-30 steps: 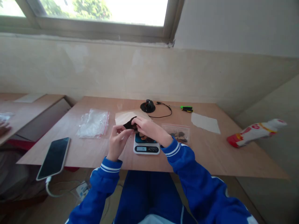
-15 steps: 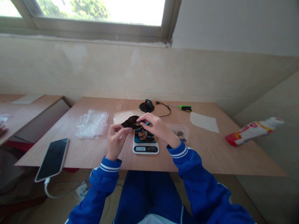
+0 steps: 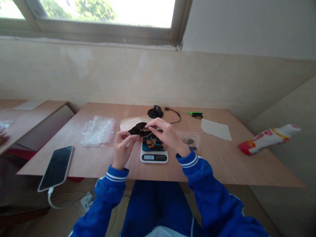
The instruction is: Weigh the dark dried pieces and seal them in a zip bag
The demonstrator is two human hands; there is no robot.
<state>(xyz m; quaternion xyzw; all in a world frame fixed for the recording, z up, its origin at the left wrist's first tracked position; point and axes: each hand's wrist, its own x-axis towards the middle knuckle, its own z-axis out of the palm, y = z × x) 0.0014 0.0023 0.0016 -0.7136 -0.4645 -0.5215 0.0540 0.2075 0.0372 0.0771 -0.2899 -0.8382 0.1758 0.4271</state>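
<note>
A small white digital scale (image 3: 154,155) sits on the wooden table (image 3: 222,164) in front of me, its blue platform carrying several brown and dark pieces (image 3: 151,143). Just above the scale's left side I hold a dark, thin, curved piece (image 3: 137,129) between both hands. My left hand (image 3: 122,148) pinches its near left edge with fingertips. My right hand (image 3: 166,135) grips its right end from above, and partly hides the scale's platform.
A clear zip bag (image 3: 97,131) lies left of the scale and another bag with dark pieces (image 3: 191,140) lies right. A phone (image 3: 56,167) on a cable overhangs the table's left corner. A black round device with a cord (image 3: 155,113), a green screwdriver (image 3: 197,114), paper (image 3: 216,129) and a red-white packet (image 3: 268,139) lie farther off.
My right hand has lifted off the scale, uncovering the pieces on its platform. The dark piece has spread out wider between my two hands. The view has shifted slightly.
</note>
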